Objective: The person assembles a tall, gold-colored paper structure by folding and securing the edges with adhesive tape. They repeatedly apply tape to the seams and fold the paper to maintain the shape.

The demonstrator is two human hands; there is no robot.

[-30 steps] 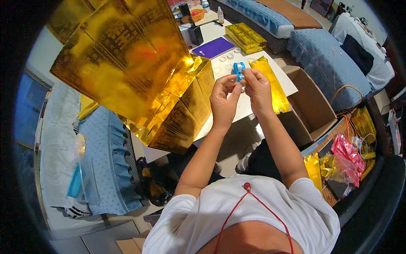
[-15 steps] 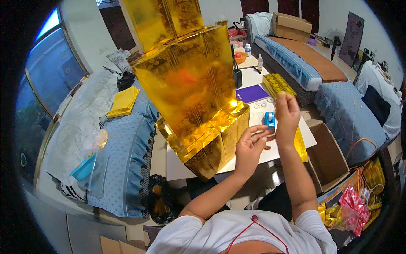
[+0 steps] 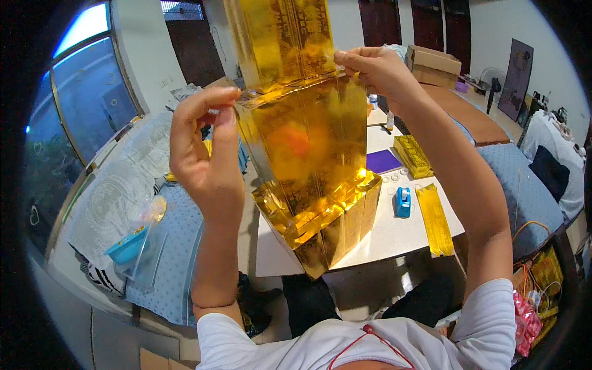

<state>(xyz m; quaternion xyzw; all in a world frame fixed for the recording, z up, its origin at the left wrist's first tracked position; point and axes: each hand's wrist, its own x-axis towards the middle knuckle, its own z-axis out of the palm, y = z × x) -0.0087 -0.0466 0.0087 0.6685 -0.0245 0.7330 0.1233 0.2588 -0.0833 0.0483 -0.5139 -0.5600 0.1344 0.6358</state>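
A tall tower of shiny gold foil boxes with printed patterns rises in front of me, wider at its middle tier, with crumpled foil around the base. My left hand is closed at the left top corner of the middle tier, thumb and forefinger close together on its edge. At the right, my right hand pinches beside the seam between upper and middle tiers; a small clear glint shows at its fingertips, too small to name. On the white table stands a blue tape dispenser.
Right of the dispenser lies a flat yellow packet. Behind it are a gold-yellow pack, a purple booklet and several small rings. A blue-covered sofa holds a blue basin at left; another blue-covered seat stands at right.
Both hands have risen from near the tape dispenser to the tower's upper seam and moved apart, one to each side. The view has shifted, and the tower stands straighter in it.
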